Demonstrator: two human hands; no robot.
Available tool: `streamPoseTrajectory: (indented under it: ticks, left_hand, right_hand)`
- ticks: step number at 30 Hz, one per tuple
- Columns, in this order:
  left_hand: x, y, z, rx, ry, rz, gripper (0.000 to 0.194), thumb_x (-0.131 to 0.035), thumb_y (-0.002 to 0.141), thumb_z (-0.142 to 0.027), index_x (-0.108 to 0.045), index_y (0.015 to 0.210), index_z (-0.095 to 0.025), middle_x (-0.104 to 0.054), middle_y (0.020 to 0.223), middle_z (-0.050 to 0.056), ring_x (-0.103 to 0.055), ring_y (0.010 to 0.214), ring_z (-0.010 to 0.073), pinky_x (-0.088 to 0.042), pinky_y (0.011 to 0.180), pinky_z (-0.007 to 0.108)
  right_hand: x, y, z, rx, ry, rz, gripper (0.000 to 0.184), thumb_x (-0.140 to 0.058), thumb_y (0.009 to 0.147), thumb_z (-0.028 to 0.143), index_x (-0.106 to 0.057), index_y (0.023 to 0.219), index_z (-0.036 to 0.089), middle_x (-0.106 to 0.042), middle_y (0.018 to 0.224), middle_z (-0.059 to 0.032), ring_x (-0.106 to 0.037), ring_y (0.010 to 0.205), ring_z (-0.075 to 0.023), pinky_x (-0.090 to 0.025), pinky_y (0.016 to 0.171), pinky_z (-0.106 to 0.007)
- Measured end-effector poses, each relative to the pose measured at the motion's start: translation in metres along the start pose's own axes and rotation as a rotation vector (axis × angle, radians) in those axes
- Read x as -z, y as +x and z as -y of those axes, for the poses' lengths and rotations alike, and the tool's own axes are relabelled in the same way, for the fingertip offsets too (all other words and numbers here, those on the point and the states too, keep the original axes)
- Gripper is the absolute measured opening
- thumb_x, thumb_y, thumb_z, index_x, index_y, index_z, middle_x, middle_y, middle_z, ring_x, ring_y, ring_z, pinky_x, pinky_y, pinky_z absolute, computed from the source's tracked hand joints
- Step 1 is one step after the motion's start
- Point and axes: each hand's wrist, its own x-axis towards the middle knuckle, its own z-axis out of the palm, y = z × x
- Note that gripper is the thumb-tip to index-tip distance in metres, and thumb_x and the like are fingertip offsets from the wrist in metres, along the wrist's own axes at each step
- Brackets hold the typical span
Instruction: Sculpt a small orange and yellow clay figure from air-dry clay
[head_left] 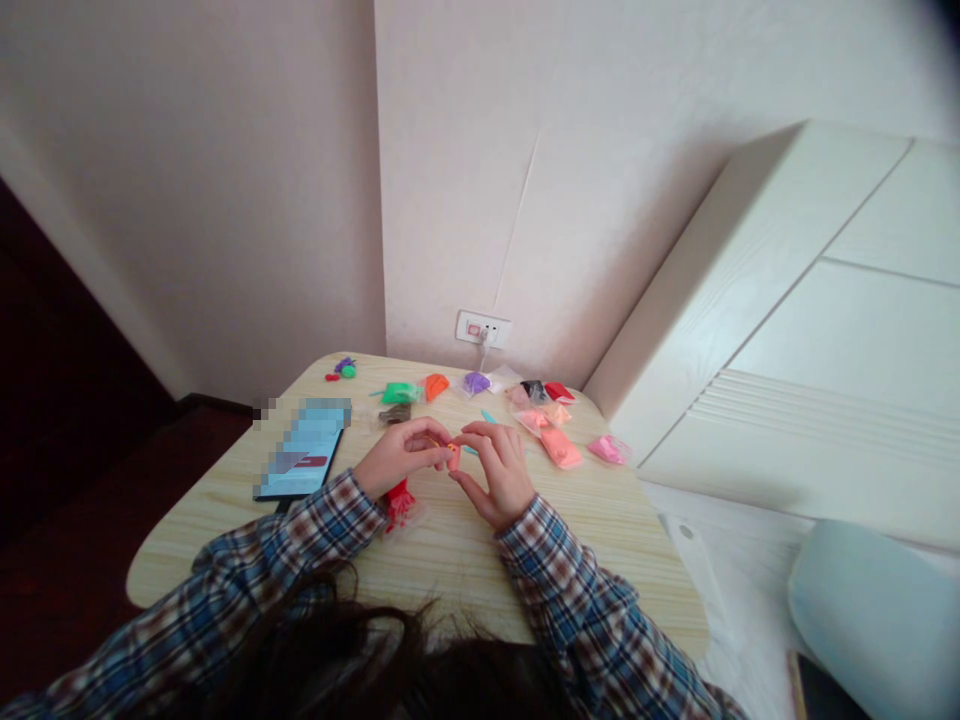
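Observation:
My left hand point(409, 452) pinches a small coral-coloured clay figure point(454, 457) with dark dots on it, held above the middle of the table. On the other side, my right hand point(496, 470) has its index fingertip at the figure's top and its thumb by the lower part, so it appears gripped from both sides. Under my left hand lies an opened clear bag of red clay point(400, 503). A light-blue modelling tool point(487, 416) shows partly behind the fingers of my right hand.
A tablet point(307, 450) leans at the left of the wooden table point(600, 560). Bags of green clay point(402, 393), orange clay point(436, 386), purple clay point(476, 382), coral clay point(560, 448) and pink clay point(609, 449) lie along the back and right. Small clay pieces point(347, 371) sit back left.

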Motion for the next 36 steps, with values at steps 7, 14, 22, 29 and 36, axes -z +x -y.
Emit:
streamPoseTrajectory:
  ticks: [7,14,22,29,36]
  left_hand:
    - [0.0003,0.0001,0.0019,0.008,-0.003,0.022,0.026,-0.070,0.066,-0.026,-0.053,0.079,-0.012,-0.062,0.070,0.000,-0.058,0.064,0.0102,-0.044,0.065,0.025]
    - [0.0008,-0.0001,0.0027,0.011,-0.004,0.025,0.029,-0.071,0.065,-0.027,-0.053,0.082,-0.013,-0.062,0.071,-0.001,-0.059,0.065,0.0113,-0.044,0.065,0.025]
    - [-0.0021,-0.0008,-0.0017,0.026,-0.007,0.066,0.030,-0.067,0.070,-0.034,-0.056,0.085,-0.012,-0.061,0.066,-0.001,-0.054,0.060,0.0101,-0.042,0.061,0.025]
    - [-0.0022,-0.0019,-0.0033,0.007,0.019,0.064,0.025,-0.065,0.070,-0.034,-0.057,0.080,-0.012,-0.061,0.066,0.000,-0.053,0.061,0.0102,-0.042,0.062,0.025]
    - [-0.0013,-0.0022,-0.0019,-0.007,0.009,0.066,0.026,-0.066,0.069,-0.033,-0.057,0.082,-0.012,-0.062,0.066,0.000,-0.055,0.062,0.0107,-0.044,0.063,0.025]
  right_hand:
    - [-0.0007,-0.0002,0.0001,-0.013,0.003,0.024,0.031,-0.053,0.082,0.036,-0.054,0.107,0.018,-0.056,0.108,-0.0095,-0.049,0.100,-0.0222,-0.039,0.083,-0.037]
    - [0.0011,-0.0002,0.0018,-0.021,0.015,0.027,0.035,-0.054,0.082,0.037,-0.052,0.111,0.018,-0.056,0.109,-0.0096,-0.049,0.102,-0.0223,-0.039,0.086,-0.038]
    - [0.0016,-0.0002,0.0014,-0.022,0.024,-0.007,0.030,-0.053,0.083,0.036,-0.054,0.106,0.018,-0.057,0.106,-0.0095,-0.050,0.099,-0.0217,-0.040,0.084,-0.037]
    - [0.0026,0.0001,0.0026,-0.024,0.040,-0.015,0.029,-0.052,0.083,0.035,-0.054,0.106,0.018,-0.057,0.105,-0.0095,-0.050,0.098,-0.0214,-0.041,0.084,-0.037]
    - [0.0024,0.0002,0.0029,-0.019,0.045,-0.015,0.029,-0.052,0.083,0.035,-0.054,0.107,0.019,-0.058,0.105,-0.0094,-0.050,0.098,-0.0218,-0.040,0.084,-0.038]
